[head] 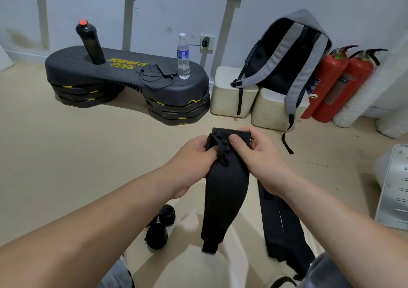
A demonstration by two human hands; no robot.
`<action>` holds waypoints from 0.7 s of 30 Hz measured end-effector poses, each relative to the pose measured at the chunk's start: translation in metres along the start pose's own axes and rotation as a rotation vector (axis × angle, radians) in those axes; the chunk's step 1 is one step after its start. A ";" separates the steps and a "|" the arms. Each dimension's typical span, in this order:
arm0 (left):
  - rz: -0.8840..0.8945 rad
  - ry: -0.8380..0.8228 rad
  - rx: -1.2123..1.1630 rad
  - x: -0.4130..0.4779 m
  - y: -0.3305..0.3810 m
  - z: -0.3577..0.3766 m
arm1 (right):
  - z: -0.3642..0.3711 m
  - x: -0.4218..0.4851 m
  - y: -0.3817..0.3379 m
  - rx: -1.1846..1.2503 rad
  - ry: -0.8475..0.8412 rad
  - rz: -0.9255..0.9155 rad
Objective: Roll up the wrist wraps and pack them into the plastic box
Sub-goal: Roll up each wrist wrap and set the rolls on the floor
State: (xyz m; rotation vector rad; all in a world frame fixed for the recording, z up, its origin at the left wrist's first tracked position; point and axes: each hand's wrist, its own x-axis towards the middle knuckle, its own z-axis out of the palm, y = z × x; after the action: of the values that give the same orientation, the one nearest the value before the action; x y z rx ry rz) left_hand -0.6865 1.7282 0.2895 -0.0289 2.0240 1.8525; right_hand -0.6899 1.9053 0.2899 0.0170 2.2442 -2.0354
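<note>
A grey backpack [293, 62] leans against the wall on two cream blocks [229, 97], its contents hidden; a clear water bottle [183, 56] with a white cap and a black shaker bottle [90, 44] with an orange cap stand upright on a black step platform [123, 71], and how full either is cannot be told; a black power bank [166, 69] with a looped cable lies just beside the water bottle. A faint clear plastic shape [192, 221] lies on the floor [66, 155] below the hands; whether it is the box cannot be told.

A person holds a black wrist wrap [225, 190] up in front of them by its upper end; the left hand [194, 155] grips the left edge, thumb pressed on the front by the thin loop cord; the right hand [254, 153] pinches the top right corner, thumb flat on the front and fingers [246, 131] curled over the top edge; both forearms reach forward, bare. The wrap hangs unrolled between the hands and bows toward the floor, its lower end above the clear plastic.

A second wrap [278, 221] lies flat and unrolled on the floor under the right forearm; two rolled wraps [166, 214] [155, 235] sit on the floor near each other beneath the left forearm. Two red fire extinguishers [331, 77] stand right of the backpack; a white slotted metal panel [395, 188] is at the right edge.
</note>
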 end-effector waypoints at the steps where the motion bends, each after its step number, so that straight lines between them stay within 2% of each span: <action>1: 0.000 0.009 -0.002 -0.001 0.000 0.000 | 0.000 0.000 0.001 -0.009 0.017 -0.005; 13: -0.028 0.038 -0.027 -0.005 0.002 -0.002 | 0.003 0.000 -0.001 -0.099 0.054 0.011; 17: 0.073 0.086 0.000 -0.010 0.003 0.000 | 0.002 -0.001 -0.001 -0.101 0.032 0.031; 21: 0.214 0.152 0.130 -0.017 0.006 0.007 | 0.004 0.000 0.000 -0.104 0.046 0.046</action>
State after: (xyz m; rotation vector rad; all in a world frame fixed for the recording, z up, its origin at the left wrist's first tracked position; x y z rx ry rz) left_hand -0.6701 1.7317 0.3004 0.0900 2.3288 1.8890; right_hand -0.6894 1.9016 0.2900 0.1059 2.3515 -1.9118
